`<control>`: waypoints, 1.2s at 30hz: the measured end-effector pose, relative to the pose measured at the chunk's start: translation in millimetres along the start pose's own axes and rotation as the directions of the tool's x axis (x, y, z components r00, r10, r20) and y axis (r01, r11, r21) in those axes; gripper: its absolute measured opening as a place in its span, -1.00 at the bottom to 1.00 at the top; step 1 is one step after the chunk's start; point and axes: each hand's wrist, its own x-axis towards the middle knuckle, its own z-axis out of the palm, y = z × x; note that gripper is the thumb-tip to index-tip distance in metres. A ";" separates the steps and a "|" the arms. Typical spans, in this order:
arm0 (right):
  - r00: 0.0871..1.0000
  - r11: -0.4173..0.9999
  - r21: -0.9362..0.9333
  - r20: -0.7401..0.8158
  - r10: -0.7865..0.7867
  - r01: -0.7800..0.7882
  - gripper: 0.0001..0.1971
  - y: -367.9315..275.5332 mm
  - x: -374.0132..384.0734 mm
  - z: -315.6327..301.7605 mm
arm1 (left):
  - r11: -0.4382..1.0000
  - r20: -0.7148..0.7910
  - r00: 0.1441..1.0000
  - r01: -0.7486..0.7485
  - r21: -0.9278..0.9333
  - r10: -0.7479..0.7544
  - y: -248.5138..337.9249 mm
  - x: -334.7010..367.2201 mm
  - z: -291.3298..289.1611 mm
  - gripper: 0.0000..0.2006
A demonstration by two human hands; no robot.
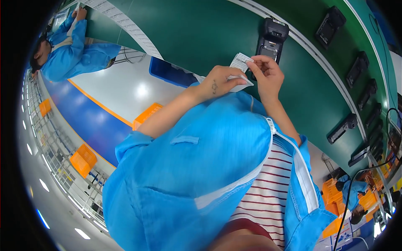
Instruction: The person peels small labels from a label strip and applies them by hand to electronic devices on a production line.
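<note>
The left hand (220, 81) is near the front edge of a green table (201, 31), its thumb and fingers closed on a small stack of white printed paper (239, 62) that is bent or folded, with one pale flap sticking out below the thumb. The right hand (269, 76) is just beside it, thumb and forefinger narrowed together at the right edge of the paper and the other fingers curled; the contact is small in this view, so I can't tell whether those two tips actually grip the sheet. Right behind the hands lies a black handheld device (274, 35) with its lower end partly covered by the right hand. A long strip of printed paper (125, 23) runs across the table to the left. More black handheld devices lie along the right: one (331, 27) past a pale rail, another (342, 128) on the near side of it. Below the table's left part is a blue bin (165, 74), with an orange crate (146, 115) closer to the left forearm. At the upper left a co-worker (71, 60) in a blue coat sits at the same table, both hands raised together over its edge
</note>
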 end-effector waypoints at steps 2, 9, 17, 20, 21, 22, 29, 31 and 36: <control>0.998 0.998 -0.001 -0.019 -0.057 0.057 -0.85 2.1 -2.1 0.2 | 1.000 -0.002 1.000 -0.002 -0.018 0.002 -0.4 -0.2 1.3 -0.88; 0.993 0.993 0.005 0.012 -0.114 0.114 -0.87 3.2 -2.6 -3.3 | 0.988 -0.053 0.993 -0.112 -0.111 0.107 -7.1 0.8 5.3 -0.86; 0.975 0.964 0.209 0.184 0.124 -0.162 -0.88 -11.7 9.0 -18.3 | 0.962 0.176 0.984 0.034 -0.270 0.015 8.0 4.0 -8.4 -0.87; 0.985 0.951 0.276 0.129 0.111 -0.143 -0.86 -13.1 8.0 -10.9 | 0.974 0.070 0.997 0.039 -0.224 -0.024 8.7 3.1 -2.5 -0.86; 0.986 0.951 0.275 0.127 0.111 -0.143 -0.86 -13.3 6.4 -10.6 | 0.981 0.023 1.000 0.023 -0.192 -0.019 7.7 2.1 -0.4 -0.86; 0.980 0.948 0.265 0.140 0.141 -0.174 -0.85 -13.5 5.0 -10.3 | 0.981 0.024 1.000 0.023 -0.192 -0.019 8.2 1.9 0.4 -0.86; 0.967 0.924 0.299 0.162 0.197 -0.238 -0.84 -5.0 1.0 -14.6 | 0.985 -0.044 0.998 -0.052 -0.166 0.045 8.3 0.5 5.0 -0.87; 0.975 0.950 0.242 0.143 0.169 -0.200 -0.84 -5.2 -0.9 -14.9 | 0.987 -0.051 0.997 -0.062 -0.149 0.055 8.4 0.2 7.6 -0.87; 0.996 0.982 0.168 0.044 0.076 -0.082 -0.84 -5.2 -4.1 -4.3 | 0.985 -0.003 0.998 0.056 -0.161 -0.057 11.1 -5.0 4.2 -0.88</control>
